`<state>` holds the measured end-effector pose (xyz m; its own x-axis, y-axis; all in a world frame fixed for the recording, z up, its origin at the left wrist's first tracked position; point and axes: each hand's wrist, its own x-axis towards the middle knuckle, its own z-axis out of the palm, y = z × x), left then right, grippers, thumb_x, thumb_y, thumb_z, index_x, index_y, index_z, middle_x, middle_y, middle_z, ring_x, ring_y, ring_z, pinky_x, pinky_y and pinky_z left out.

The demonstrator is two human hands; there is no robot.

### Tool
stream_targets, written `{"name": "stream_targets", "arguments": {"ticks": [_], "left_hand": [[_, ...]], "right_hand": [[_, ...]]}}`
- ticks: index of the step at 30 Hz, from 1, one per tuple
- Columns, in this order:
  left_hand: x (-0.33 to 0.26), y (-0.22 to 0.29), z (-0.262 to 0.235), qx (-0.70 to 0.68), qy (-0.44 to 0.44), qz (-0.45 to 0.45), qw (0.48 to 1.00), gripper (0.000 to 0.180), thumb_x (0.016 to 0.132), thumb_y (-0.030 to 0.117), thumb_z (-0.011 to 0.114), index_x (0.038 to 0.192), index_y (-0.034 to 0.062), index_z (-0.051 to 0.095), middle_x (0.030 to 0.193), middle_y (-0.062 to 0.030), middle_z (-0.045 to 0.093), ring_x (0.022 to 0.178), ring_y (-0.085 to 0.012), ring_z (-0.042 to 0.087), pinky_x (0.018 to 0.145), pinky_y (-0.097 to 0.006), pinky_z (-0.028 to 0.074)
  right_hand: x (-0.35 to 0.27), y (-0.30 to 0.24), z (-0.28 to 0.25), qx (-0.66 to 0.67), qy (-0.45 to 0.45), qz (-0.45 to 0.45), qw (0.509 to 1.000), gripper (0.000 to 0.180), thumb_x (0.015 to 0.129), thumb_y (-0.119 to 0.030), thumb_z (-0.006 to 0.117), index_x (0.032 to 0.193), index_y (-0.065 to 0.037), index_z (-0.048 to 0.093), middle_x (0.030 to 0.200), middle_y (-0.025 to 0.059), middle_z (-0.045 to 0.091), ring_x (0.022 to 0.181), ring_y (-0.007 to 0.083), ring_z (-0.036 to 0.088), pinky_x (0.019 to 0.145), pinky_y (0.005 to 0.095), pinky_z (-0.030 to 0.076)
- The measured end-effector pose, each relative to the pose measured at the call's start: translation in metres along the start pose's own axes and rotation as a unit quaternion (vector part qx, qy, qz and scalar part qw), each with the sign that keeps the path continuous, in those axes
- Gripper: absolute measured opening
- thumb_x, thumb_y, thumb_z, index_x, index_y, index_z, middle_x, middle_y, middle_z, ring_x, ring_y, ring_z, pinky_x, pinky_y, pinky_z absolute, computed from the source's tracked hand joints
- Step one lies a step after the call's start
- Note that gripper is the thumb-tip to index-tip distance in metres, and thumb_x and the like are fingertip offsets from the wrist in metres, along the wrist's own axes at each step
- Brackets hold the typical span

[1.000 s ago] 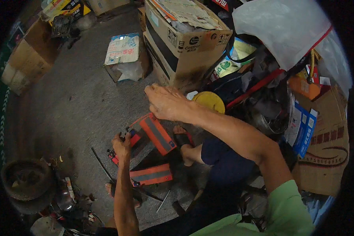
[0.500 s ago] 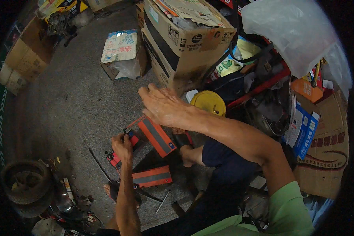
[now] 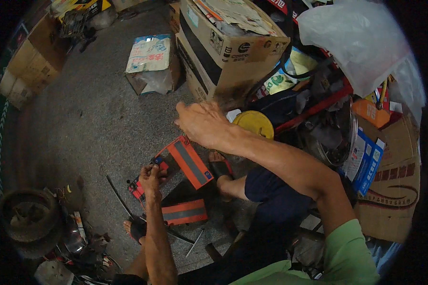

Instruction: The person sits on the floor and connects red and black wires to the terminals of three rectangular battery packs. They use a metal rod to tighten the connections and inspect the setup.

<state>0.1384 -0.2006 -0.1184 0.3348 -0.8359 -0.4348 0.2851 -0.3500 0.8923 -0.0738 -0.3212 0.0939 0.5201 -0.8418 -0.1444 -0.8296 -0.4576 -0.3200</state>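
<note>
Two orange rectangular blocks with a grey band, which look like batteries, are on the floor between my feet: the upper block [image 3: 190, 162] and the lower block [image 3: 184, 212]. My left hand [image 3: 152, 178] has its fingers pinched together beside a small red and dark part [image 3: 160, 165], left of the upper block. What it grips is too small to make out. Above the upper block's far end, my right hand [image 3: 202, 122] is closed with bent fingers, and anything in them is hidden. A red piece with black parts [image 3: 136, 189] lies just left of my left hand.
Near my left foot lie a black cable [image 3: 120, 197] and a thin metal rod [image 3: 195, 242]. A worn wheel [image 3: 29, 219] and scrap parts are at the left. Cardboard boxes [image 3: 238, 61], a yellow round lid [image 3: 255, 124] and a blue carton [image 3: 366, 156] crowd the right.
My left hand has shifted slightly down and its fingers have turned. My right hand has moved a little right and down, its fingers still bent. The blocks stay in place.
</note>
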Motion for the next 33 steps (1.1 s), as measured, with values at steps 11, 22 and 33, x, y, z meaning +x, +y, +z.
{"name": "stream_targets", "arguments": {"ticks": [11,22,33], "left_hand": [[-0.006,0.001,0.006,-0.007,0.003,0.013,1.000,0.026,0.092,0.022,0.069,0.103,0.0031,0.056,0.085,-0.0055,0.063,0.075,-0.0188,0.071,0.052,-0.027,0.054],[-0.005,-0.003,-0.001,-0.021,-0.006,0.010,1.000,0.027,0.092,0.018,0.067,0.107,-0.0014,0.057,0.084,-0.0078,0.066,0.073,-0.0196,0.071,0.051,-0.026,0.053],[-0.009,-0.002,-0.006,-0.022,-0.052,0.013,0.998,0.022,0.091,0.018,0.067,0.102,0.0017,0.058,0.082,-0.0060,0.064,0.070,-0.0185,0.069,0.053,-0.028,0.052]], "right_hand": [[-0.003,0.004,0.002,-0.034,0.047,-0.004,0.998,0.027,0.087,-0.013,0.061,0.102,0.003,0.046,0.096,0.0243,0.058,0.089,0.0445,0.062,0.075,0.0526,0.050],[0.000,-0.003,-0.006,-0.017,0.018,-0.009,1.000,0.027,0.086,-0.013,0.062,0.102,0.004,0.048,0.095,0.0249,0.058,0.093,0.0429,0.062,0.075,0.0516,0.050],[0.005,-0.001,0.002,-0.036,0.007,0.014,0.999,0.030,0.085,-0.014,0.064,0.103,0.003,0.046,0.105,0.0242,0.054,0.098,0.0424,0.061,0.079,0.0513,0.050]]}}
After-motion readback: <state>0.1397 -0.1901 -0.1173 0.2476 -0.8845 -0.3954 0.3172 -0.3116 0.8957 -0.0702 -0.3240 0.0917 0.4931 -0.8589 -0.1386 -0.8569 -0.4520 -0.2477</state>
